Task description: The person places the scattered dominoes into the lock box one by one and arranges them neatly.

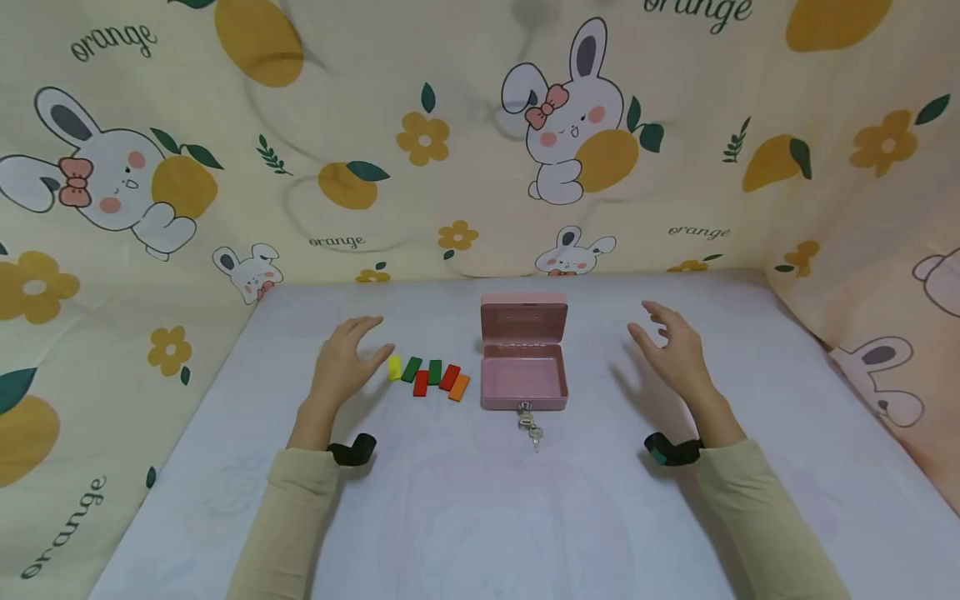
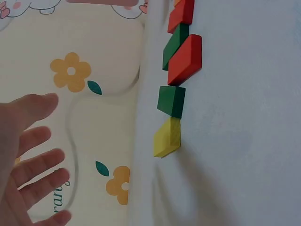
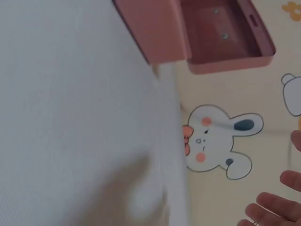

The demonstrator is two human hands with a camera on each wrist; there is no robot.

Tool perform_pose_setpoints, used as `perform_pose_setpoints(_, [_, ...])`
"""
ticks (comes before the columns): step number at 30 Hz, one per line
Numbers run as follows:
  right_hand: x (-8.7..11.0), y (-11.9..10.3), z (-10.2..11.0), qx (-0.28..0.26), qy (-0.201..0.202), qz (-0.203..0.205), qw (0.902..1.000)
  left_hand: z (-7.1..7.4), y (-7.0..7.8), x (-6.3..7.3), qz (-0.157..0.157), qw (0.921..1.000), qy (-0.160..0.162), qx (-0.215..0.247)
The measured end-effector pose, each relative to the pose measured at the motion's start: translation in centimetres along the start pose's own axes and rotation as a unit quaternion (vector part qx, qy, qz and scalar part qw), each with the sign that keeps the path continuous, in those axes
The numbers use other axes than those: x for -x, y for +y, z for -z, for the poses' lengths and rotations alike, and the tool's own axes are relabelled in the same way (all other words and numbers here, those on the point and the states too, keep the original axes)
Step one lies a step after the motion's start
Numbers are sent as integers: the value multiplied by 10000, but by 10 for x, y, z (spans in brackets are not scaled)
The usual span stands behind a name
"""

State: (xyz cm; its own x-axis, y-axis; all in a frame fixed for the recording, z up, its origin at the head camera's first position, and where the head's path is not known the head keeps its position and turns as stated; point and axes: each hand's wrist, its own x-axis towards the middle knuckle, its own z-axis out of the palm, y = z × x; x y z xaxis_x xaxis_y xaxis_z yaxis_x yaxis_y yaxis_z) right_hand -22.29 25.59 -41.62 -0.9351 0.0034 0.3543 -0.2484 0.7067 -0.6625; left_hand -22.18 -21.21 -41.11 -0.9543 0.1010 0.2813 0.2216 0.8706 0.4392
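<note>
My left hand [image 1: 347, 360] hovers over the table at the left, fingers spread and holding nothing, close beside a yellow block [image 1: 394, 367]. Running right from that block are a green block [image 1: 412, 369], a red block [image 1: 421, 383], another green block [image 1: 435, 372], a second red block [image 1: 450, 377] and an orange block [image 1: 459, 387]. A pink metal box [image 1: 524, 402] stands right of the blocks with its lid [image 1: 523, 321] raised and nothing inside. Keys [image 1: 535, 433] hang from its front lock. To the right of the box, my right hand [image 1: 675, 350] is held up with relaxed fingers, touching nothing.
The white-covered table [image 1: 480, 517] reaches back to a cream curtain [image 1: 480, 192] printed with rabbits and oranges, which also borders both sides. A black camera mount sits on the left wrist [image 1: 354, 451] and another on the right wrist [image 1: 672, 451].
</note>
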Motion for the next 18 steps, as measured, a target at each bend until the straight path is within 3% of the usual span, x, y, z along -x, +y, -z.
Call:
perform_pose_setpoints(7, [6, -5, -5, -510, -99, -26, 9986, 0, -8, 5, 240, 9936, -323, 1059])
perform_pose_setpoints(11, [10, -7, -9, -794, -199, -153, 9965, -2, -14, 6, 256, 9896, -433, 1348])
perform_pose_setpoints(18, [16, -10, -18, -1204, -613, -293, 9904, -6, -21, 7, 571, 9773, -962, 1798])
